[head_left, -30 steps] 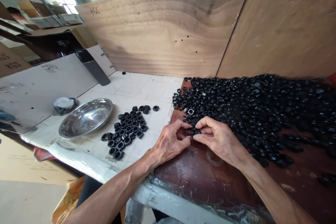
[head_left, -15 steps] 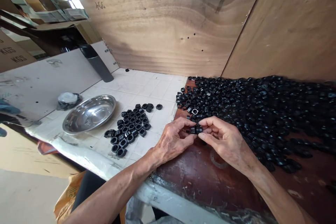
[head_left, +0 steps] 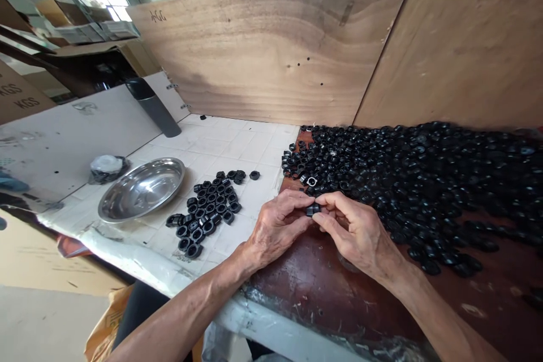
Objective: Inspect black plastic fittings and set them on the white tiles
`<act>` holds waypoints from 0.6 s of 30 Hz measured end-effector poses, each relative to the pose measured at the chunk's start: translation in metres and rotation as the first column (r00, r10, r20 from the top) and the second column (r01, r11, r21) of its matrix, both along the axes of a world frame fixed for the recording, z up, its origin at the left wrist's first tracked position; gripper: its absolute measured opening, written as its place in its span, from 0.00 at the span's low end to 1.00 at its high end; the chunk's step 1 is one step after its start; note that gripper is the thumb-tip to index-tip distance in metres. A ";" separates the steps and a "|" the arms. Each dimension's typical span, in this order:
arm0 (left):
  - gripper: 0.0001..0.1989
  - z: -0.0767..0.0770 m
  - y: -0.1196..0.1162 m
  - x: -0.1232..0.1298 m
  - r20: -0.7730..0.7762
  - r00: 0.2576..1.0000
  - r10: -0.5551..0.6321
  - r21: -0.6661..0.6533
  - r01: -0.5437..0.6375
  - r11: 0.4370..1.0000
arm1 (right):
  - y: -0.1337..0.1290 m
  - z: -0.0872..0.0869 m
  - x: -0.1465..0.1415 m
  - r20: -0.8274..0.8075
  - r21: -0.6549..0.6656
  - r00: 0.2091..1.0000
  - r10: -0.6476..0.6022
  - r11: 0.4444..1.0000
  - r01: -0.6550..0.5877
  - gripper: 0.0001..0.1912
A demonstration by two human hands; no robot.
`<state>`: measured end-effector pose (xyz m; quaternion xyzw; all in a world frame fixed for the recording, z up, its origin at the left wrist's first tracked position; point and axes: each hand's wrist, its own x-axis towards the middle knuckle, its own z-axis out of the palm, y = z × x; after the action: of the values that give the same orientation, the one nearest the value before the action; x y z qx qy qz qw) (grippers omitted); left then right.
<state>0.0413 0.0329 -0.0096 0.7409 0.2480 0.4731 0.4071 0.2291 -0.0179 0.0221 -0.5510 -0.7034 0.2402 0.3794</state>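
In the head view, the fingers (head_left: pixel 299 199) of the left hand (head_left: pixel 274 232) and those of the right hand (head_left: pixel 360 232) are meeting tip to tip, each thumb and forefinger nearly closed, and are pinching a small black part (head_left: pixel 313 209) between them. They are holding it above the brown portion of the surface (head_left: pixel 292 305), toward the front edge; the fingertips are hiding its ends. Just beyond, a large pile of black parts (head_left: pixel 407 181) is spreading along the back edge and toward the right edge, the right hand covering some of it. On the white-covered portion, a cluster of black rings (head_left: pixel 211 206) is lying left of the hands, a steel bowl (head_left: pixel 142 189) is resting nearer the left edge, and a dark bottle (head_left: pixel 155 107) is standing near the back left corner. A wooden board (head_left: pixel 263 51) is rising along the back edge.
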 end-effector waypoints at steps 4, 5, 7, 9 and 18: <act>0.13 0.001 -0.004 0.001 0.040 0.999 -0.027 -0.204 0.035 0.978 | 0.002 0.003 0.003 -0.032 -0.036 0.999 -0.002 0.999 0.001 0.05; 0.12 0.001 -0.004 0.001 0.047 0.999 -0.022 -0.199 0.031 0.979 | 0.002 0.003 0.004 -0.045 -0.040 0.999 -0.002 0.999 0.000 0.05; 0.11 0.002 -0.003 0.000 0.051 0.999 -0.003 -0.127 0.009 0.992 | 0.002 0.003 0.004 -0.068 -0.016 0.998 0.005 1.000 -0.006 0.04; 0.10 0.004 -0.002 -0.001 0.047 0.999 0.014 -0.094 -0.009 0.995 | 0.002 0.003 0.004 -0.096 0.027 0.995 0.021 0.999 -0.018 0.04; 0.10 0.001 -0.002 0.000 0.036 0.999 0.011 -0.018 -0.010 1.000 | 0.000 -0.003 0.000 -0.165 -0.011 0.984 -0.064 0.998 0.063 0.11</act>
<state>0.0416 0.0312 -0.0083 0.7274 0.2487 0.4862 0.4154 0.2291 -0.0179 0.0189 -0.5525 -0.6508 0.2749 0.4424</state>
